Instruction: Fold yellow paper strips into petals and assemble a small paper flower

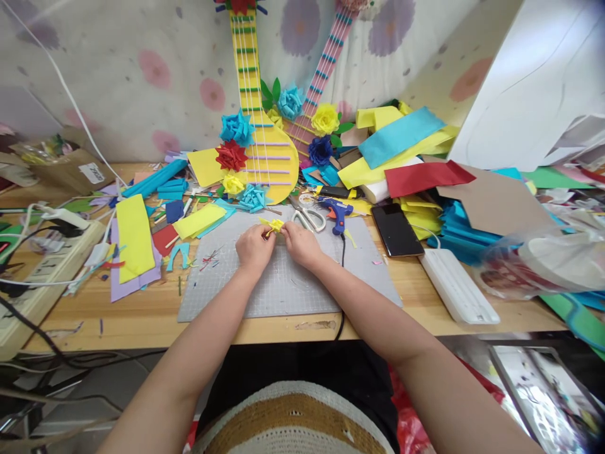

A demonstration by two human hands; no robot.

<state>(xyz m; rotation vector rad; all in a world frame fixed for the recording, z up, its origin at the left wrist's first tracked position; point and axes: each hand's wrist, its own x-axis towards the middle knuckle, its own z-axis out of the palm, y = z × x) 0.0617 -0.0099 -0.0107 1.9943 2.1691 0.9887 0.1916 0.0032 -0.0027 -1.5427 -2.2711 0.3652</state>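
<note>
Between my two hands, above the grey cutting mat [283, 293], is a small yellow paper flower [275, 224]. My left hand [255, 247] is closed on it from the left, fingers curled underneath. My right hand [301, 243] pinches its right side with the fingertips. Just beyond my right hand lie the scissors [309, 217] with pale handles and a blue glue gun [336, 211], its black cord running down the mat. Thin paper scraps [211, 258] are scattered left of my left hand.
A yellow paper instrument [276, 161] with paper flowers leans at the back beside a pink one [321, 69]. Yellow sheets [135, 236] lie left; a phone [396, 229], white power bank-like box [458, 285] and heaped coloured paper [401, 139] are right. A power strip [42, 277] edges the left.
</note>
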